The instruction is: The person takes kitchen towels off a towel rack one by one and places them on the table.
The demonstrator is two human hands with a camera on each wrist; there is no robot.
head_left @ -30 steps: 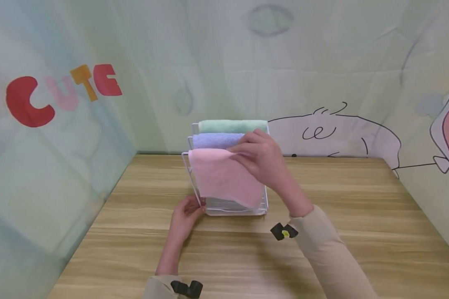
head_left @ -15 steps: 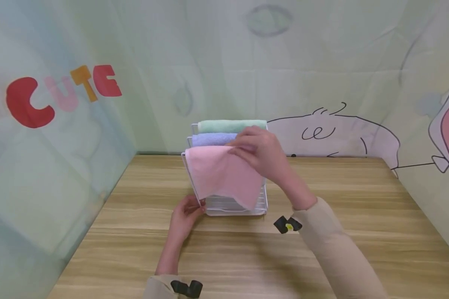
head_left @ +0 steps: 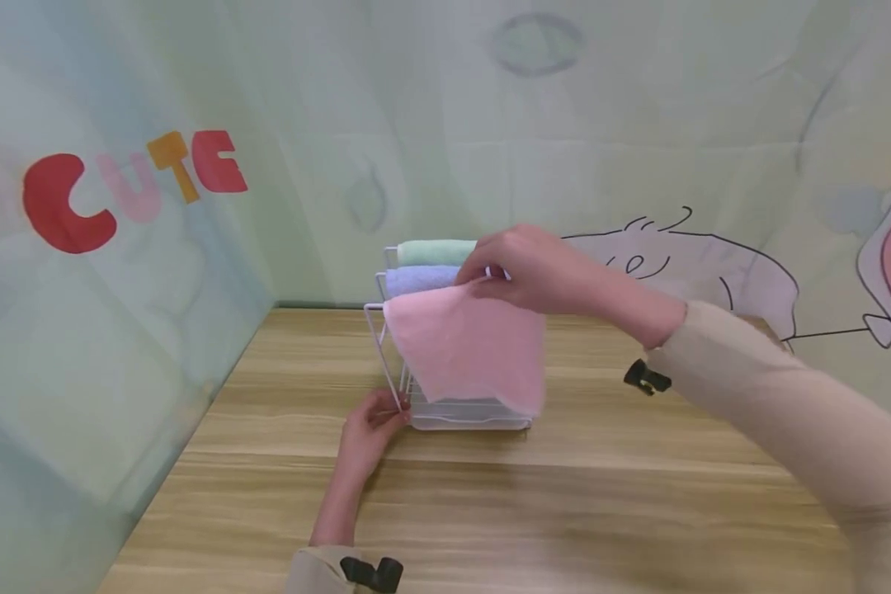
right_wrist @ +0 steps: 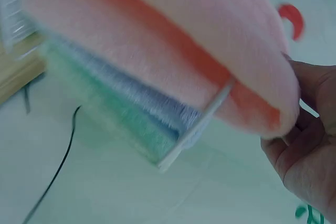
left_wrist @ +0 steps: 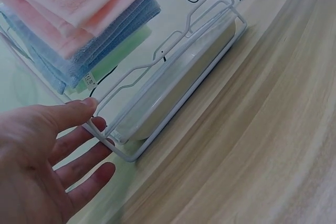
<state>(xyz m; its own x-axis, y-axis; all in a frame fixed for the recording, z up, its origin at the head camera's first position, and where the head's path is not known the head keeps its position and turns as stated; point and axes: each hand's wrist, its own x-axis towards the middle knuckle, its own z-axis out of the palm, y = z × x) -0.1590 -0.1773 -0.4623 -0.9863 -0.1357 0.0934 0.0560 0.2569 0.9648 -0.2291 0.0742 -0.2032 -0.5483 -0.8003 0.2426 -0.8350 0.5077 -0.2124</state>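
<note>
A white wire rack (head_left: 469,419) stands on the table with small towels over its bars. At its front, my right hand (head_left: 523,264) pinches the top edge of a pink towel (head_left: 483,346), whose lower edge hangs loose and slanted. Behind it hang a blue towel (head_left: 419,280) and a green towel (head_left: 434,252), both partly covered by the right hand. In the right wrist view the pink towel (right_wrist: 152,35) straddles a bar, its two layers apart. My left hand (left_wrist: 42,156) holds the rack's lower left front corner between thumb and fingers.
A shallow pale tray (left_wrist: 181,80) sits in the rack's base. The wood-grain table (head_left: 445,511) extends around it. A printed curtain (head_left: 386,99) closes off the back, with more curtain on both sides.
My right hand has lifted slightly and its forearm has swung out to the right. The pink towel's left edge has shifted right along the bar. The left hand stays put.
</note>
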